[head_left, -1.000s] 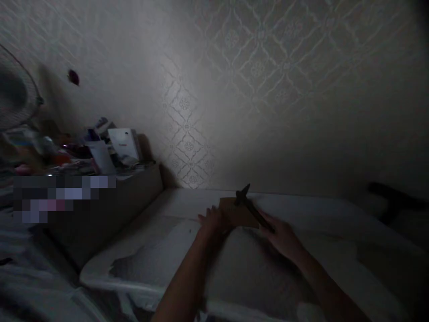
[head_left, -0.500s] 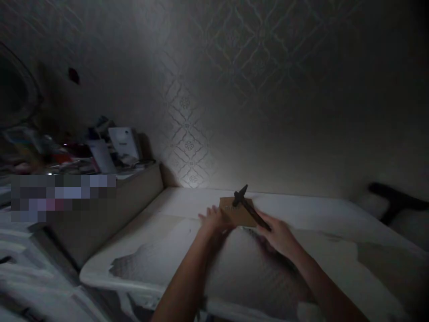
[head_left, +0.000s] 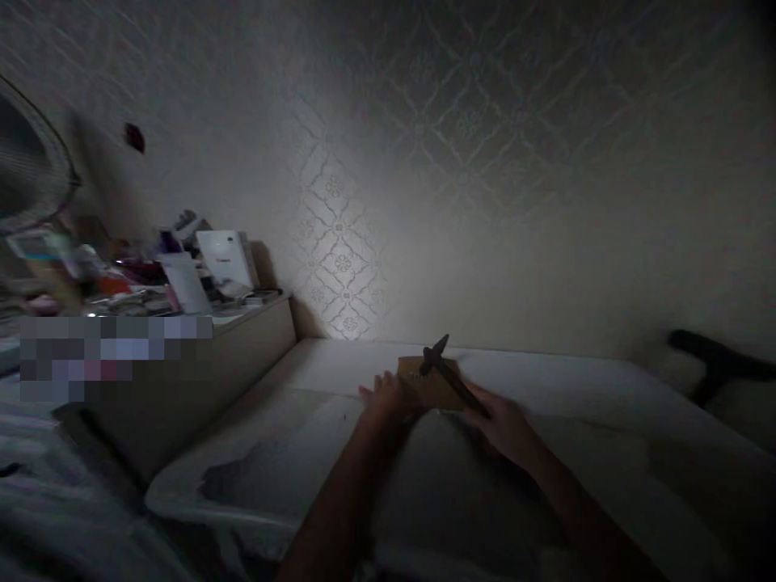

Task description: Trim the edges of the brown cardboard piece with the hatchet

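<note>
In the head view my right hand (head_left: 500, 416) is closed round the handle of a hammer (head_left: 454, 381). Its dark head is over the upper part of a small brown wooden board (head_left: 436, 398) on the white table. A short row of thin nails (head_left: 418, 375) stands up from the board, just left of the hammer head. At the board's left edge lies my left hand (head_left: 383, 396), its fingers spread and touching or very near the wood. Its thumb is hard to make out in the dim light.
The white table (head_left: 331, 364) has a worn, peeling top and meets a patterned wall (head_left: 515, 267). To the left, a cabinet (head_left: 255, 335) carries a white box (head_left: 225, 257), bottles and clutter, with a round mirror (head_left: 27, 153) behind. A dark object (head_left: 712, 360) stands at the right.
The light on the wall has become brighter while the table front and my arms look darker. Both hands, the hammer and the board stay almost in place.
</note>
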`<action>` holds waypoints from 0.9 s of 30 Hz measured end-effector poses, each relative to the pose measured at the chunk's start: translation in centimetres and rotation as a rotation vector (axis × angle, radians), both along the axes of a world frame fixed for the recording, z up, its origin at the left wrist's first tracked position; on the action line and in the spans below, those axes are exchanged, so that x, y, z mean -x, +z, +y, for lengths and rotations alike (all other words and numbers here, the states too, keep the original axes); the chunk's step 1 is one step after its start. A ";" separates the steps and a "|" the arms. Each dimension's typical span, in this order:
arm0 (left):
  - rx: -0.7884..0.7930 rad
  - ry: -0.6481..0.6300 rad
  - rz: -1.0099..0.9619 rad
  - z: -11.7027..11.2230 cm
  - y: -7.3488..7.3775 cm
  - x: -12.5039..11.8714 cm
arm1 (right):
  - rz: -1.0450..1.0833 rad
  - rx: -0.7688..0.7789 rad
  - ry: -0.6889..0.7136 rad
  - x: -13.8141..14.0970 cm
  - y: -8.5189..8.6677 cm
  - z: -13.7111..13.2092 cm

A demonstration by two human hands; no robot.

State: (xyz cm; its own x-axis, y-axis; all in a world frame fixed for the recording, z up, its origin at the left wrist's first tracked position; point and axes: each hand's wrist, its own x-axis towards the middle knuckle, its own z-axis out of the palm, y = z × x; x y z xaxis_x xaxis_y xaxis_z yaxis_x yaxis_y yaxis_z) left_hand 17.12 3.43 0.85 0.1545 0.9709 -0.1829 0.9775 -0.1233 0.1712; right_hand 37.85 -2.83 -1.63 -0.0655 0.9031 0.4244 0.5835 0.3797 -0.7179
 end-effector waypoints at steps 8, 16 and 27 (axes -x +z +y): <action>-0.002 -0.005 -0.024 0.1 -0.2 0.1 | 0.030 0.017 0.002 0.1 0.2 -0.3; -0.008 -0.004 -0.027 0.3 -0.4 0.1 | 0.024 0.034 -0.014 -0.2 -0.5 0.2; -0.011 -0.009 -0.015 0.1 -0.3 0.1 | 0.011 0.031 -0.025 -0.2 -0.6 0.2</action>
State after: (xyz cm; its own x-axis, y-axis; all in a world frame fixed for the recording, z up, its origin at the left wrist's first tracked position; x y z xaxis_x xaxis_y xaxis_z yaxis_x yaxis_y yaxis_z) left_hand 17.02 3.53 0.58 0.1655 0.9716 -0.1694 0.9737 -0.1337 0.1845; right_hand 38.09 -2.65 -2.27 -0.0380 0.9171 0.3969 0.5844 0.3425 -0.7356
